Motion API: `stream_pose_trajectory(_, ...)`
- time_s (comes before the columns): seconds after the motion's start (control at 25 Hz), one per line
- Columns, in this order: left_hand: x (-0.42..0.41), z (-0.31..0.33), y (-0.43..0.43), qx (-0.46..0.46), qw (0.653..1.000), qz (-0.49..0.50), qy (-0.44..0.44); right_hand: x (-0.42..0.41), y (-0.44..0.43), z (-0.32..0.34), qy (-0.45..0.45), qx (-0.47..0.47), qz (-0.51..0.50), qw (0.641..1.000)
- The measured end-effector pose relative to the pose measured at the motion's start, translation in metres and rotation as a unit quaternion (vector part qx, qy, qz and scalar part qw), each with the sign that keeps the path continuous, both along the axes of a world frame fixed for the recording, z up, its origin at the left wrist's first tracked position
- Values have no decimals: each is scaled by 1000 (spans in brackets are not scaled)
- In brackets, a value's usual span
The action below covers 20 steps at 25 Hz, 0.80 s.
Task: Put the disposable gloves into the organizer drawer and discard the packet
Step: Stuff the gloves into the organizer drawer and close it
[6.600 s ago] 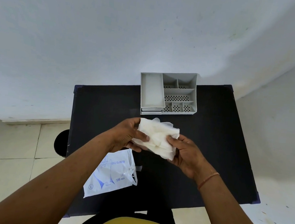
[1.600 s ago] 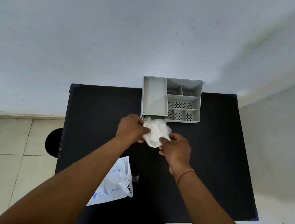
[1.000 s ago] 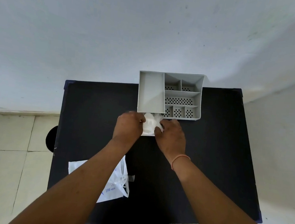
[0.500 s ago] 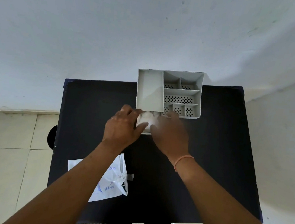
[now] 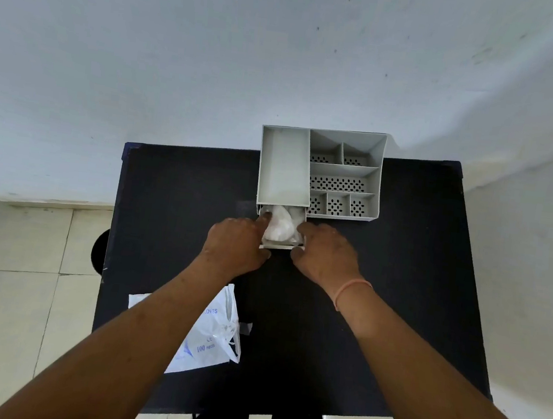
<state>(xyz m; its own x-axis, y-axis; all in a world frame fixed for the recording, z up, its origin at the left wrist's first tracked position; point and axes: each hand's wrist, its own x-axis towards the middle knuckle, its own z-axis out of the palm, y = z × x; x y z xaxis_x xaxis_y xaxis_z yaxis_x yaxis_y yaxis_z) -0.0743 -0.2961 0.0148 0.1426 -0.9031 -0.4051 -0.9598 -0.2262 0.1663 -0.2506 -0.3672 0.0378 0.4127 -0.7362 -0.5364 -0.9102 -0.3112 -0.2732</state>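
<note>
A grey organizer [image 5: 285,165] stands at the far edge of the black table [image 5: 398,275]. Its small drawer [image 5: 281,245] is pulled out toward me. A wad of white disposable gloves [image 5: 279,228] lies inside the drawer. My left hand [image 5: 234,246] rests at the drawer's left side, a fingertip pressing on the gloves. My right hand [image 5: 323,252] touches the drawer's right front corner, fingers curled, holding nothing. The white glove packet [image 5: 210,336] with blue print lies flat near the table's front left, partly under my left forearm.
The organizer's right half has several perforated compartments [image 5: 338,183]. A white wall rises behind the table. Tiled floor [image 5: 11,282] lies to the left, with a dark round object [image 5: 99,253] beside the table edge.
The glove wad went from my hands above the table into the open drawer. Both hands then drew back to the drawer's sides, uncovering the gloves.
</note>
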Motion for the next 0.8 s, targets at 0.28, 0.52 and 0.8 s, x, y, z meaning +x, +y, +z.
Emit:
stream_pose_trajectory(0.28,-6,-9,32,-46,998,38,23,-7,7,-1,17,-61,11,998)
stream_pose_trajectory(0.52,-10,-20,21,-23,997,-39,-62,10,-6,-4,113,-4,65,991)
stream_pose_trajectory(0.8,-15,-9,26,-42,999,13,-16,-4,11,-5,-11,-139,28,990)
